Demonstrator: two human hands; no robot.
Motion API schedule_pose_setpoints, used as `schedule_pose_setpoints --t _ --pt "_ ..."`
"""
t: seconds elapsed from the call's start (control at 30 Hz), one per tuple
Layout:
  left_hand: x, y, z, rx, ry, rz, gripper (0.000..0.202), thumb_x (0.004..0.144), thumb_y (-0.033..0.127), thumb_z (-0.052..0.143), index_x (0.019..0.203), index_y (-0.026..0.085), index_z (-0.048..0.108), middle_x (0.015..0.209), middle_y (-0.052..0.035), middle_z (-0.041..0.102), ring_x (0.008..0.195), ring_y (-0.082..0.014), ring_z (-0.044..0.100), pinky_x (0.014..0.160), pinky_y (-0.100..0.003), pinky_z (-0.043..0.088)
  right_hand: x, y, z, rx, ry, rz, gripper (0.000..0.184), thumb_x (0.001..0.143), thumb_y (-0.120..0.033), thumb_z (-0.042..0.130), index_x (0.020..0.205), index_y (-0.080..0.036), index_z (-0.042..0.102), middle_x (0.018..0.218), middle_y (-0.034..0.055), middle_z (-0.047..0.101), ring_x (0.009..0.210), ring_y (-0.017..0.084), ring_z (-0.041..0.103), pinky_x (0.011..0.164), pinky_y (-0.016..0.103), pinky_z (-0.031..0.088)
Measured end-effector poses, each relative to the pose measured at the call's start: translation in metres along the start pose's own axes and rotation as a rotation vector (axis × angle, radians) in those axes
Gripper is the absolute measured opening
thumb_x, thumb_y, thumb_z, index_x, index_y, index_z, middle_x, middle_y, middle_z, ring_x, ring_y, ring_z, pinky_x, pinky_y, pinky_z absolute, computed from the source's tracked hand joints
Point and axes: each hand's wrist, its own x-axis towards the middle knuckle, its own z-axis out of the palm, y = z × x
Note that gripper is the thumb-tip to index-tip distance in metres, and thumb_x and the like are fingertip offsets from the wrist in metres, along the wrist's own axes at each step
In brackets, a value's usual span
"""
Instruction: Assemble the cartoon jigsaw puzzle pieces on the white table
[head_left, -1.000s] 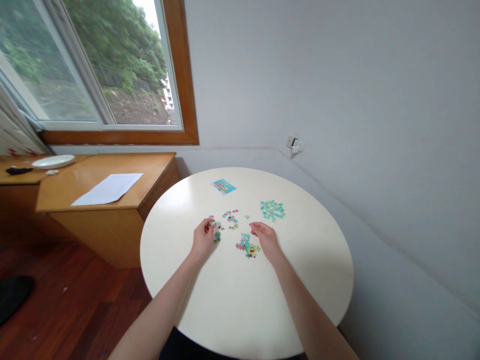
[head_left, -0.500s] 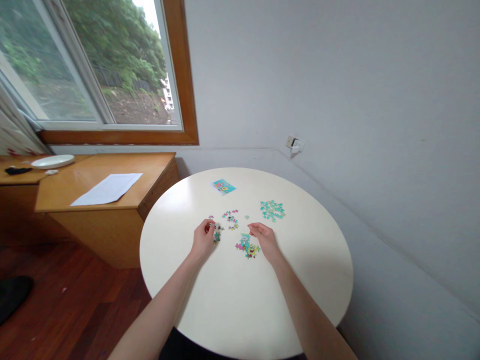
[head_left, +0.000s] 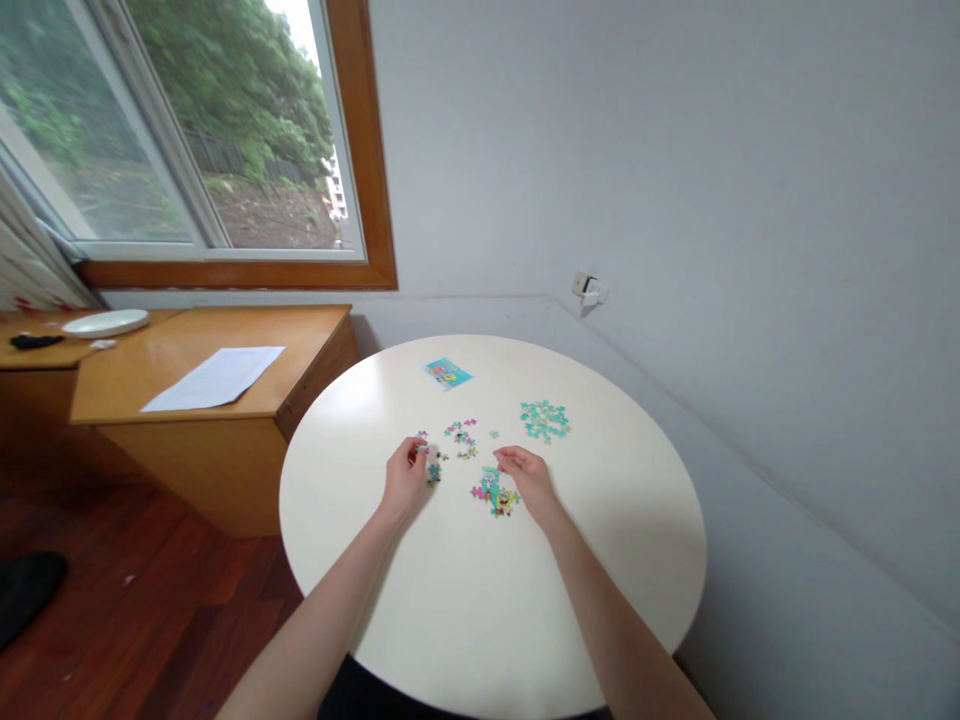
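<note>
My left hand is at the left cluster of jigsaw pieces, thumb and fingertips pinched on a small jigsaw piece. My right hand is closed in a pinch just above the joined part of the jigsaw, which shows a yellow and a teal cartoon figure. Whatever its fingertips hold is too small to make out. Between and beyond the hands lie several loose pink, dark and teal pieces. A single pale green piece lies apart, beyond my right fingertips.
All of this lies on a round white table. A spread of teal pieces is at the back right, and a colourful picture card at the back. To the left, a wooden desk bears a paper sheet and a white plate.
My left hand has shifted very slightly left and the piece at its fingertips shows more. My right fingertips have moved a touch left. The pieces on the table lie as before.
</note>
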Motion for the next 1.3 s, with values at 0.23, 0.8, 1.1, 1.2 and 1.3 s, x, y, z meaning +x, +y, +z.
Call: schedule_pose_setpoints --t 0.23,0.8,1.1,1.2,1.3 --pt "0.0001 -0.0022 -0.0005 0.01 -0.017 0.013 0.013 0.072 0.016 0.05 0.078 0.021 0.06 0.061 0.0014 0.054 0.058 -0.0125 0.047 0.058 -0.026 0.036 0.0004 0.0007 0.0001 -0.025 0.0 0.008 0.034 0.053 -0.047 0.073 0.066 -0.017 0.066 0.062 0.0022 0.064 0.062 0.016 0.056 0.065 0.03 0.043" --pt "0.0006 -0.0012 -0.0001 0.047 -0.014 0.013 0.016 0.07 0.012 0.05 0.079 0.02 0.061 0.059 0.002 0.053 0.056 -0.0123 0.047 0.057 -0.026 0.036 0.0008 0.0016 0.0009 -0.038 -0.027 -0.006 0.035 0.053 -0.049 0.073 0.067 -0.018 0.067 0.066 0.0038 0.067 0.062 0.017 0.059 0.066 0.031 0.046" --pt "-0.0001 -0.0019 0.0006 -0.004 -0.01 0.006 0.014 0.07 0.016 0.053 0.08 0.021 0.062 0.064 0.0 0.055 0.062 -0.0142 0.05 0.061 -0.028 0.038 0.0004 0.0009 0.0011 -0.052 -0.022 -0.014 0.035 0.053 -0.05 0.073 0.067 -0.017 0.067 0.065 0.0044 0.067 0.062 0.017 0.059 0.064 0.03 0.046" --pt "-0.0006 -0.0018 0.0007 -0.017 -0.021 -0.003 0.013 0.071 0.019 0.053 0.08 0.02 0.062 0.064 -0.0002 0.055 0.059 -0.0136 0.048 0.059 -0.027 0.037 0.0002 0.0006 0.0009 -0.052 -0.023 -0.014 0.035 0.053 -0.049 0.073 0.066 -0.018 0.067 0.064 0.0042 0.067 0.061 0.017 0.058 0.064 0.031 0.046" --pt "-0.0011 -0.0016 0.0007 -0.029 -0.036 -0.004 0.01 0.071 0.022 0.055 0.078 0.02 0.063 0.062 -0.0002 0.055 0.059 -0.0134 0.048 0.058 -0.026 0.037 0.0004 0.0008 0.0006 -0.061 -0.025 -0.023 0.034 0.055 -0.05 0.072 0.067 -0.018 0.067 0.065 0.0044 0.068 0.062 0.017 0.059 0.065 0.031 0.046"
